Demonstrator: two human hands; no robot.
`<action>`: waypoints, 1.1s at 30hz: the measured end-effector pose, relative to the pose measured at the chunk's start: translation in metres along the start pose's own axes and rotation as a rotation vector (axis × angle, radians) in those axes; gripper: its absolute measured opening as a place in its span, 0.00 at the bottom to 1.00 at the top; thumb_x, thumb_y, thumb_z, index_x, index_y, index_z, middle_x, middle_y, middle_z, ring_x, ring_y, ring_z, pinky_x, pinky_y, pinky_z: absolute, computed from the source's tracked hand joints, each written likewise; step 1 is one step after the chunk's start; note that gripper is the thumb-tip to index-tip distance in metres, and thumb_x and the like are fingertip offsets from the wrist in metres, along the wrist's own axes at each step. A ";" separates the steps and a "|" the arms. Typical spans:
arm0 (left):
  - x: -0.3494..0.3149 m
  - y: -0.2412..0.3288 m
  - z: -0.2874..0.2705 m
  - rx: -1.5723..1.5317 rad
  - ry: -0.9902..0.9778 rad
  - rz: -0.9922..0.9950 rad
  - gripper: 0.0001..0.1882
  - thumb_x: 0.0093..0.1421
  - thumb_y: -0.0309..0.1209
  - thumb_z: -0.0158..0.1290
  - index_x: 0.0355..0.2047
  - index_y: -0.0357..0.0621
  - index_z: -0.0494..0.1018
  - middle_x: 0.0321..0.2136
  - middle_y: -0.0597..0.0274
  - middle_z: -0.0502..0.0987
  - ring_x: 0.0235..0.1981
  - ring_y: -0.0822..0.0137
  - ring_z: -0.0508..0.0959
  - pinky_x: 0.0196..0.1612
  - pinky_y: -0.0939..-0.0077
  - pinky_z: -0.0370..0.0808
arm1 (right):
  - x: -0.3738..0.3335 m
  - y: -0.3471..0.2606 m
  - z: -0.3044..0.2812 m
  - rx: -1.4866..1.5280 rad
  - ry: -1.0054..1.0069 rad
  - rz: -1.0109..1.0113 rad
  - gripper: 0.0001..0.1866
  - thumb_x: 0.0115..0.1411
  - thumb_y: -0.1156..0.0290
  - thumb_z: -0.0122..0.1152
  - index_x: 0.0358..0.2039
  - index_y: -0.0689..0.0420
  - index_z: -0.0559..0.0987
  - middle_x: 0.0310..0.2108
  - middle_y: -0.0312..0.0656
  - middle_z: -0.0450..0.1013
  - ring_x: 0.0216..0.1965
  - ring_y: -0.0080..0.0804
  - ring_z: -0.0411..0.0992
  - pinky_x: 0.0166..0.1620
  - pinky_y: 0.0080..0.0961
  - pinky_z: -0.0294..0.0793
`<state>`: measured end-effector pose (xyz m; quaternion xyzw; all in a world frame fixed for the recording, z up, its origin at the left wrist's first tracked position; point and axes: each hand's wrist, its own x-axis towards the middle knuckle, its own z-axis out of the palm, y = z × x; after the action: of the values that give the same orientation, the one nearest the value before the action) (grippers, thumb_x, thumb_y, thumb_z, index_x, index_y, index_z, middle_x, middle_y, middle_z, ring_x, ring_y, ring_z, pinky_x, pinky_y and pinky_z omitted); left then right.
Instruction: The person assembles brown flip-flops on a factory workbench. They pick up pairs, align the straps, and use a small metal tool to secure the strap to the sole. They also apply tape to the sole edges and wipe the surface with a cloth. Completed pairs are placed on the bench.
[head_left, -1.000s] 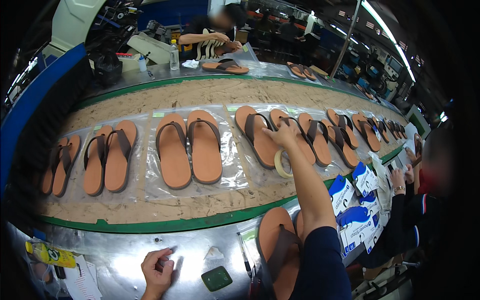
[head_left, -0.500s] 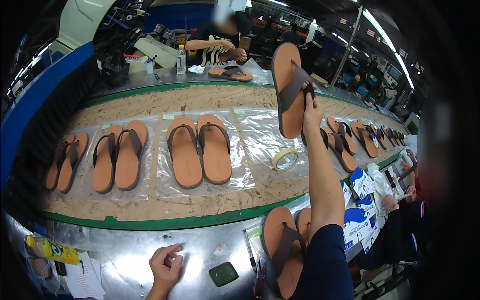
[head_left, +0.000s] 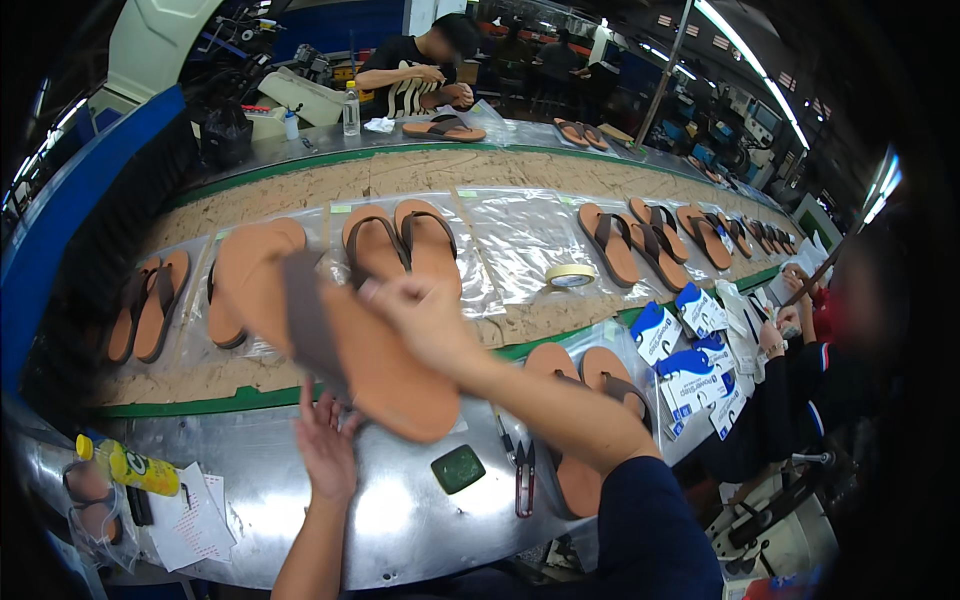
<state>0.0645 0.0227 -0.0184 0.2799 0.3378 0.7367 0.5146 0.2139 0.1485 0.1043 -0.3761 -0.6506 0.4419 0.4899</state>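
My right hand (head_left: 425, 315) grips a tan flip-flop (head_left: 390, 375) with a dark brown strap, held tilted above the near belt edge and blurred by motion. Just below it, my left hand (head_left: 328, 445) is open, fingers spread upward; whether they touch the sole I cannot tell. Behind the held flip-flop, pairs of the same kind lie on clear bags on the belt, one pair (head_left: 430, 235) partly hidden. A bare clear bag (head_left: 520, 240) lies to the right, with a tape roll (head_left: 570, 276) at its near edge. Another pair (head_left: 578, 485) rests on the metal table beside my right forearm.
The tan belt (head_left: 300, 180) has green edges. On the metal table (head_left: 400, 530) are a green square dish (head_left: 458, 469), red-handled snips (head_left: 525, 480), a pen (head_left: 507, 438), a yellow bottle (head_left: 145, 470) and papers. Blue-and-white cards (head_left: 690, 375) lie right. Co-workers sit across and at the right.
My right hand has brought the flip-flop down and left from above the far side of the belt. My left hand has risen from the table toward it, its curled fingers now spread.
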 end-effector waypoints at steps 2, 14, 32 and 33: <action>-0.003 0.028 0.011 -0.491 0.093 -0.103 0.44 0.66 0.67 0.32 0.68 0.45 0.54 0.64 0.53 0.63 0.58 0.62 0.69 0.62 0.60 0.66 | -0.040 0.002 0.038 0.104 -0.186 0.109 0.15 0.63 0.62 0.65 0.27 0.62 0.83 0.22 0.29 0.72 0.27 0.13 0.65 0.28 0.20 0.64; 0.018 0.040 -0.053 -0.477 0.076 -0.135 0.44 0.66 0.67 0.34 0.67 0.43 0.56 0.59 0.52 0.69 0.57 0.61 0.72 0.60 0.60 0.71 | 0.015 0.061 -0.108 -0.681 0.261 -0.014 0.17 0.63 0.61 0.60 0.47 0.58 0.80 0.26 0.48 0.77 0.28 0.37 0.77 0.32 0.35 0.74; 0.036 0.031 -0.062 -0.474 0.080 -0.303 0.43 0.67 0.65 0.35 0.67 0.42 0.56 0.57 0.53 0.70 0.56 0.61 0.73 0.58 0.62 0.72 | 0.105 0.167 -0.181 -1.215 0.191 0.059 0.27 0.62 0.53 0.60 0.51 0.63 0.78 0.53 0.58 0.72 0.53 0.55 0.72 0.54 0.42 0.71; 0.036 0.031 -0.061 -0.476 0.076 -0.310 0.43 0.67 0.65 0.35 0.67 0.42 0.56 0.57 0.53 0.71 0.56 0.61 0.74 0.58 0.62 0.72 | 0.112 0.180 -0.179 -1.078 0.154 -0.044 0.27 0.64 0.52 0.58 0.52 0.64 0.77 0.52 0.58 0.72 0.54 0.55 0.71 0.56 0.41 0.70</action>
<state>-0.0107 0.0366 -0.0296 0.0688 0.2132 0.7178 0.6592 0.3707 0.3475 -0.0079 -0.5916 -0.7549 0.0066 0.2830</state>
